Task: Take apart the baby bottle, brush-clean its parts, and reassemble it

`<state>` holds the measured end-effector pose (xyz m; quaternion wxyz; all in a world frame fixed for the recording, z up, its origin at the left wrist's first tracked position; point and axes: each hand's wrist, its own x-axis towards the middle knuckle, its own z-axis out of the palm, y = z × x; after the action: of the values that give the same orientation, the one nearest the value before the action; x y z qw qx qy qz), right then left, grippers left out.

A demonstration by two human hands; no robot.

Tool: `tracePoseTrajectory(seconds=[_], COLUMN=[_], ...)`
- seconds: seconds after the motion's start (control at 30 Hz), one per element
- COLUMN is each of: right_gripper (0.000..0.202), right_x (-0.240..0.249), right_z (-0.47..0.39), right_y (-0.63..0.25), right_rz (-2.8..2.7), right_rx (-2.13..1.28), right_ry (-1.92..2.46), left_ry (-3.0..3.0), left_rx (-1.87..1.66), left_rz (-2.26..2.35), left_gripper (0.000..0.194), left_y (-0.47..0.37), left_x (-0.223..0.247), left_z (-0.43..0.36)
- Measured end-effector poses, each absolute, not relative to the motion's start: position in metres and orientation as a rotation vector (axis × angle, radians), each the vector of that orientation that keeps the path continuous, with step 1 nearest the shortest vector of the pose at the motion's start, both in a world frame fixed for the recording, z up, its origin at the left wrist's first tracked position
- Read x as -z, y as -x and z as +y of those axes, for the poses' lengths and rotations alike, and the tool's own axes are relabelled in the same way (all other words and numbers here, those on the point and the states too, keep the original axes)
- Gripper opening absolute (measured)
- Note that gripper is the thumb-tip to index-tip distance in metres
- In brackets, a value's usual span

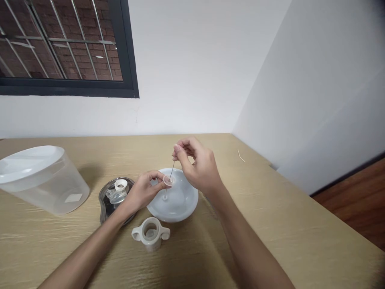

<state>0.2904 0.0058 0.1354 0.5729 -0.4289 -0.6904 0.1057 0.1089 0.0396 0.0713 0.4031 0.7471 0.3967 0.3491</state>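
Observation:
Over a white bowl [183,204], my left hand [144,188] pinches a small clear round plastic piece [169,180] by its edge. My right hand [197,162], held higher and farther to the right, closes thumb and fingers on the top of a thin dark rod [172,168]. The rod slants down to the round piece; whether it passes through cannot be made out. Below them, a small white knob [165,197] shows against the bowl. Nearer to me stands a white two-handled cup [150,235], its top open.
A dark metal kidney tray [102,208] left of the bowl holds a white ring [120,185] and a clear plastic part [116,196]. A large translucent tub [51,188] stands at far left. On the table [270,224], a thin pale strip [241,155] lies at back right.

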Motion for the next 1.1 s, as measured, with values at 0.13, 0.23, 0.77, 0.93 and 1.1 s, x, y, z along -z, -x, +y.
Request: tracePoseTrajectory(seconds=[0.13, 0.23, 0.77, 0.93, 1.1], right_gripper=[0.013, 0.013, 0.012, 0.012, 0.014], right_x=[-0.13, -0.129, -0.117, -0.12, -0.123], right_z=[0.013, 0.014, 0.017, 0.014, 0.011], right_y=[-0.29, -0.289, -0.278, -0.279, -0.281], right_rz=[-1.638, -1.65, -1.826, -1.797, -1.746], right_rx=[-0.316, -0.4, -0.435, -0.431, -0.453], right_ry=[1.033, 1.025, 1.147, 1.168, 1.165], left_ry=[-1.86, -1.835, -1.646, -1.624, -1.634], left_rx=[-0.908, -0.931, -1.07, -1.06, -0.998], left_rz=[1.02, 1.035, 0.951, 0.916, 0.838], left_gripper=[0.015, 0.015, 0.031, 0.032, 0.034], left_y=[-0.109, -0.109, -0.103, -0.104, -0.104], left_x=[-0.07, -0.069, -0.075, -0.075, -0.077], left_z=[0.04, 0.04, 0.046, 0.045, 0.045])
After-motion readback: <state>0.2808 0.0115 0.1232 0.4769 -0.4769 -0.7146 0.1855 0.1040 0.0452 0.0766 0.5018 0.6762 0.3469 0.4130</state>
